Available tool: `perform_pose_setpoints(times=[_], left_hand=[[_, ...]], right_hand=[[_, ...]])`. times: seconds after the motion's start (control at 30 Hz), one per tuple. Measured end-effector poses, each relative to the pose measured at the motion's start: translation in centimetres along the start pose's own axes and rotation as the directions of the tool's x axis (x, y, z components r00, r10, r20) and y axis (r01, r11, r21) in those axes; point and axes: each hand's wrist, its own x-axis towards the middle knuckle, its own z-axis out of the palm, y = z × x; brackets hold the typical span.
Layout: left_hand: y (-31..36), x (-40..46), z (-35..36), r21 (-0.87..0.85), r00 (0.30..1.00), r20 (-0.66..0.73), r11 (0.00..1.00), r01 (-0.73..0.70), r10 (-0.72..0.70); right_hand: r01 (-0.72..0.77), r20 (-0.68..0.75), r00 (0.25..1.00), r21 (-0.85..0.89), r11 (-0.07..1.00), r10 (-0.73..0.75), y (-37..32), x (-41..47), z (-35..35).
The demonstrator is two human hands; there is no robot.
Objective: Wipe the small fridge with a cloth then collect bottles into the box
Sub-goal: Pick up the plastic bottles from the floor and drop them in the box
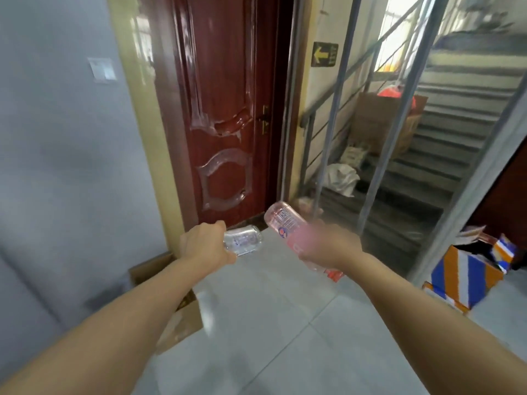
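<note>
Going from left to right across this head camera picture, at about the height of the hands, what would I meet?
Grey wall → left hand → clear bottle → pink bottle → right hand → striped box.

Right of the red door, a small dark sign on the wall carries a yellow arrow pointing left toward the door; the characters beside the arrow are too small to read. Below the door's foot, the pink-labelled bottle shows a square QR code and a round red-and-blue logo, its lettering blurred, while the clear bottle bears only illegible blue print
</note>
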Motion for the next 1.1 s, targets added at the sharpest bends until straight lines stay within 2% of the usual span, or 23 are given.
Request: perform_pose_setpoints(times=[0.23,0.37,0.53,0.73,0.9,1.0,1.1], left_hand=[[0.4,11.8,2.2,0.046,0.984,-0.021,0.983,0.176,-0.176],[-0.4,16.5,3.2,0.081,0.959,0.019,0.957,0.280,-0.282],[-3.2,23.6,5.0,0.068,0.927,0.044,0.927,0.370,-0.373],[-7.9,32.8,8.2,0.031,0.886,0.052,0.887,0.460,-0.461],[-12.1,38.5,8.5,0.083,0.841,0.065,0.843,0.531,-0.537],[-14.3,41.0,8.4,0.112,0.820,0.059,0.820,0.561,-0.569],[-16.2,42.8,8.5,0.119,0.767,0.059,0.767,0.630,-0.639]], right_hand=[[0.184,0.054,0.982,-0.018,0.983,-0.183,0.7,16.4,0.8],[0.274,0.093,0.957,0.026,0.961,-0.275,-1.0,23.5,2.0],[0.395,0.093,0.914,0.026,0.918,-0.395,-4.3,32.4,3.5],[0.462,0.099,0.884,-0.025,0.887,-0.458,-9.2,43.4,5.0],[0.535,0.104,0.840,-0.001,0.845,-0.532,-13.4,51.0,5.2],[0.592,0.141,0.797,0.011,0.806,-0.587,-16.4,55.1,5.5],[0.663,0.170,0.737,0.007,0.749,-0.654,-19.8,59.0,6.3]])
